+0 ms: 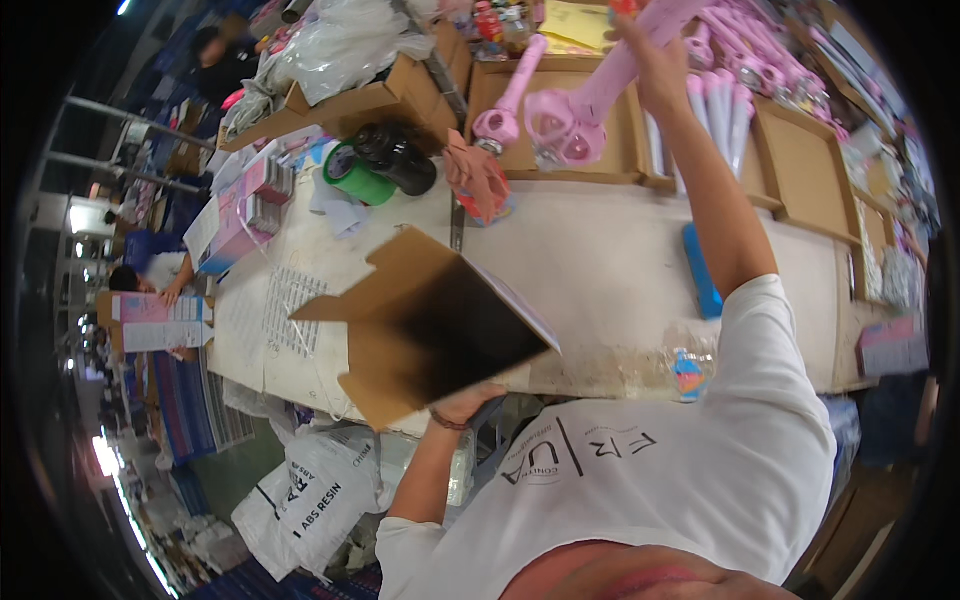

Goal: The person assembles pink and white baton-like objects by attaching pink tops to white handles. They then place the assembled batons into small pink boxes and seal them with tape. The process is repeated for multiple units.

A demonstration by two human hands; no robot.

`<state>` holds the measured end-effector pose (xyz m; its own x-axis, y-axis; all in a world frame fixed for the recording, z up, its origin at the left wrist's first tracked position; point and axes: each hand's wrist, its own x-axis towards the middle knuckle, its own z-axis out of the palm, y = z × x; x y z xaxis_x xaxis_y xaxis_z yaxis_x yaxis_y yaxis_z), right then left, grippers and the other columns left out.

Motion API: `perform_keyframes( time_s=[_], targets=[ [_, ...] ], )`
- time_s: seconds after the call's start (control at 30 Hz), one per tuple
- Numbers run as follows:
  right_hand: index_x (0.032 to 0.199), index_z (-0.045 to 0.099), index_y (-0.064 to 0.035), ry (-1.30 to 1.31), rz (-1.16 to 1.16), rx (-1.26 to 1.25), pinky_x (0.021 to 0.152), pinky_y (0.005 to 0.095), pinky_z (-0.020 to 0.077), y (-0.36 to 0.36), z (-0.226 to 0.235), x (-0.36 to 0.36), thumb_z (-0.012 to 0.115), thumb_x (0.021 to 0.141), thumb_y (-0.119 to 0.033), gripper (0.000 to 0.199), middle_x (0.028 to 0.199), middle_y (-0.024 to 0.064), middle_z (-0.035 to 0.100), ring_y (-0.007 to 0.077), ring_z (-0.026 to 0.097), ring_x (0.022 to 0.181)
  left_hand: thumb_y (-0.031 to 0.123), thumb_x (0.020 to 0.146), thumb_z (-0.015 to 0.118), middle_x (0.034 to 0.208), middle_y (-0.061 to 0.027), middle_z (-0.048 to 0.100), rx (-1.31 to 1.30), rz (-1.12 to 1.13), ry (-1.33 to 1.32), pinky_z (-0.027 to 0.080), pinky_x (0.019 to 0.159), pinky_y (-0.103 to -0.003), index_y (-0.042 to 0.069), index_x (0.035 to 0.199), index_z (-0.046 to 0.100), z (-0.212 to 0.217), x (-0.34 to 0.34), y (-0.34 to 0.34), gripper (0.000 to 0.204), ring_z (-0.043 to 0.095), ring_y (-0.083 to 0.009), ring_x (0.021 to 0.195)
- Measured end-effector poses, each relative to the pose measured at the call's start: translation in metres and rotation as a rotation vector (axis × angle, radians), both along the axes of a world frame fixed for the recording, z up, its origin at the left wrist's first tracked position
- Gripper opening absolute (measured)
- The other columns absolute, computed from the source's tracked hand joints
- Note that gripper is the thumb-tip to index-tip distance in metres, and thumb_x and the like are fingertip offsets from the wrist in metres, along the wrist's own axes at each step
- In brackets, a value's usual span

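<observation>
Over the near part of the table, my left hand [468,404] grips an open cardboard box [405,275] from below. The box is tilted with its flaps spread, and its inside is in dark shadow. My right arm reaches to the far side, where my right hand [655,70] is closed round the thick handle of a pink toy wand [612,85]. The wand's wide, open-worked head points toward me. A similar pink wand [510,95] lies to its left, and white-and-pink sticks [722,115] stand behind my right forearm.
Shallow cardboard trays [805,175] line the far edge, with more pink wands [745,50] beyond. A black bottle [400,160], a green tape roll [352,178] and a blue object [702,270] are on the table. A co-worker [165,275] is at far left; plastic sacks [315,495] lie below.
</observation>
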<state>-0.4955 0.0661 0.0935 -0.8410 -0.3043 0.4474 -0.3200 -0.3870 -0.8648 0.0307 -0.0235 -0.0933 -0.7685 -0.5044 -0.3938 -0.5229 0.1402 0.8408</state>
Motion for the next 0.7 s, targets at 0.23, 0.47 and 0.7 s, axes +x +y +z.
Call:
perform_keyframes(
  time_s=[0.23, 0.47, 0.7],
  targets=[
    [0.112, 0.057, -0.0075, 0.193, -0.199, -0.020, 0.054, 0.0263, 0.0489, 0.093, 0.094, 0.106, 0.068, 0.086, -0.014, 0.029, 0.078, 0.0027, 0.060, 0.0120, 0.058, 0.061, 0.065, 0.059, 0.080, 0.155, -0.0180, 0.010, -0.600, 0.177, 1.163, 0.018, 0.111, -0.053, 0.003, 0.148, 0.017, 0.174, -0.074, -0.014, 0.126, 0.020, -0.0393, 0.140],
    [0.103, 0.053, -0.0108, 0.258, -0.279, -0.268, 0.050, 0.0263, 0.0485, 0.201, 0.174, 0.169, 0.063, 0.091, -0.039, 0.033, 0.076, 0.0037, 0.057, 0.0130, 0.055, 0.057, 0.032, 0.068, 0.086, 0.141, -0.0153, 0.028, -0.390, 0.080, 1.169, 0.032, 0.100, -0.037, 0.005, 0.124, 0.043, 0.224, -0.114, 0.005, 0.075, 0.038, -0.0253, 0.118],
    [0.104, 0.053, -0.0131, 0.301, -0.388, -0.428, 0.056, 0.0275, 0.0511, 0.290, 0.217, 0.205, 0.061, 0.091, -0.043, 0.034, 0.078, 0.0034, 0.055, 0.0136, 0.056, 0.064, 0.017, 0.063, 0.085, 0.132, -0.0179, 0.037, -0.589, 0.108, 1.340, 0.033, 0.102, -0.041, 0.007, 0.114, 0.050, 0.247, -0.126, 0.037, 0.062, 0.039, -0.0291, 0.123]
  ],
)
